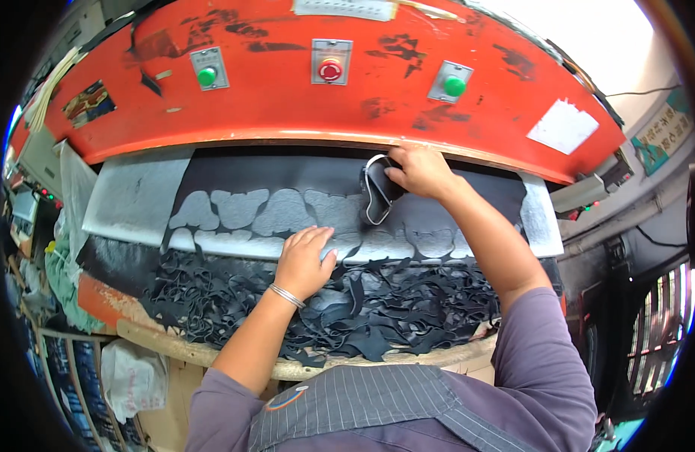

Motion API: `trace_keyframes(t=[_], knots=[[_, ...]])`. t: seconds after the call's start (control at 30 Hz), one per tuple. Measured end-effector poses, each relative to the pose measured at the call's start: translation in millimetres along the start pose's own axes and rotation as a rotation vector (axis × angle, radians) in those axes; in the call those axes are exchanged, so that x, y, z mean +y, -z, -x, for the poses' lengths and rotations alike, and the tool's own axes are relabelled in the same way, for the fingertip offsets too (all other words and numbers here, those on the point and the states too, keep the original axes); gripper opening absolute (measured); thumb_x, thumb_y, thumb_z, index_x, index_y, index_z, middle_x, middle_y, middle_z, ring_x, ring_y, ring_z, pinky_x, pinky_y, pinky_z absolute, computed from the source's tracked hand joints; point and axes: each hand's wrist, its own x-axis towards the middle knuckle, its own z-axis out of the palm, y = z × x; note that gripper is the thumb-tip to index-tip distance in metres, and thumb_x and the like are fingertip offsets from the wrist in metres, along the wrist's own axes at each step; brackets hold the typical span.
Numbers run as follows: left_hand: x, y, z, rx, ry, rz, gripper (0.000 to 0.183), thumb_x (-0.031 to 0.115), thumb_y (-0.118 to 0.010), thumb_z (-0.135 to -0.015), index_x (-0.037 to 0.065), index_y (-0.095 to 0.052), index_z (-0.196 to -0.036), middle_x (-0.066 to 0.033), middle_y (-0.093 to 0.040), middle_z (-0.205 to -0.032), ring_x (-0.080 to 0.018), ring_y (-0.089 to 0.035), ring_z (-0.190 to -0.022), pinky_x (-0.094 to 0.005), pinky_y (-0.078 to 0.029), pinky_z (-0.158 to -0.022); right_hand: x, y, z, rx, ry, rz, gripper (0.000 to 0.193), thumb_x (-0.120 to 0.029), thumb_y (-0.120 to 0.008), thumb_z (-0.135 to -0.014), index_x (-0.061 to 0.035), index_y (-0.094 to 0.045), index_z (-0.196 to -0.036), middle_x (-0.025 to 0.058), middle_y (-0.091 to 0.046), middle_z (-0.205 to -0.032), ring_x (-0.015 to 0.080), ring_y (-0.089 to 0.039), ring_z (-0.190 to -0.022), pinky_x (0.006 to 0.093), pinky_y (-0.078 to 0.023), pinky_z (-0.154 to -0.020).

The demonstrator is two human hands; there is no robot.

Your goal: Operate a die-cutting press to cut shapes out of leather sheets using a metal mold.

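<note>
My right hand (424,172) grips a curved metal cutting die (368,188) by its right side. The die stands tilted over a black sheet (261,172), which looks like leather or a similar material. Several rounded shapes are cut out of the sheet's near part, and the pale cutting board (129,200) shows through them. My left hand (305,260) rests with fingers outstretched near the sheet's front edge, holding nothing. A heap of black offcut strips (393,309) lies just nearer to me, below both hands.
Above the board stands a red press head (272,98) with green push buttons (454,87) on either side and a red stop button (330,70) in the middle. A wooden edge (189,349) runs along the front. A white plastic bag (134,377) hangs at lower left.
</note>
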Motion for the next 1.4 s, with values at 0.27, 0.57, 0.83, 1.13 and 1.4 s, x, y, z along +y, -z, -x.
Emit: trace_keyframes(t=[0.27,0.57,0.83,1.13,1.4], knots=[[9,-50,-32,-0.107,0.094,0.165,0.075,0.014,-0.059,-0.081,-0.005,-0.022,-0.144,-0.0140,-0.057,-0.129,-0.0292,-0.048,-0.124,-0.0447,-0.026,-0.111,-9,-46,46,-0.159,-0.523,-0.136,0.038,-0.036,-0.058,-0.079,-0.0031,-0.069,-0.095,0.0215,-0.067,-0.096,0.0365,-0.064,-0.095,0.0448,-0.050,-0.086],[5,-50,-29,-0.046,0.071,0.146,0.074,0.012,-0.056,-0.082,-0.007,-0.020,-0.143,-0.0103,-0.058,-0.129,-0.0270,-0.049,-0.124,-0.0431,-0.026,-0.112,27,-70,112,0.018,-0.258,-0.630,0.073,-0.032,-0.078,-0.074,-0.0103,-0.048,-0.137,0.0146,-0.059,-0.124,0.0323,-0.054,-0.115,0.0397,-0.042,-0.097],[24,-60,-14,0.058,0.013,0.153,0.072,0.010,-0.055,-0.080,-0.005,-0.023,-0.143,-0.0105,-0.058,-0.129,-0.0294,-0.051,-0.121,-0.0457,-0.028,-0.110,35,-81,143,0.119,-0.140,-0.425,0.063,-0.021,-0.077,-0.073,-0.0057,-0.054,-0.129,0.0176,-0.059,-0.121,0.0358,-0.054,-0.114,0.0400,-0.042,-0.099],[52,-46,-8,0.010,0.033,0.139,0.069,0.010,-0.055,-0.080,-0.007,-0.027,-0.141,-0.0100,-0.058,-0.129,-0.0258,-0.048,-0.126,-0.0457,-0.028,-0.110,23,-64,168,0.141,-0.197,-0.338,0.065,-0.013,-0.077,-0.073,0.0010,-0.050,-0.130,0.0205,-0.059,-0.120,0.0349,-0.057,-0.111,0.0377,-0.046,-0.094],[50,-46,-9,-0.034,0.010,0.148,0.069,0.010,-0.056,-0.080,-0.007,-0.026,-0.141,-0.0109,-0.056,-0.132,-0.0267,-0.047,-0.127,-0.0460,-0.027,-0.111,28,-64,169,0.099,-0.112,-0.364,0.067,-0.011,-0.074,-0.074,0.0011,-0.046,-0.134,0.0215,-0.056,-0.124,0.0367,-0.055,-0.114,0.0383,-0.044,-0.097]])
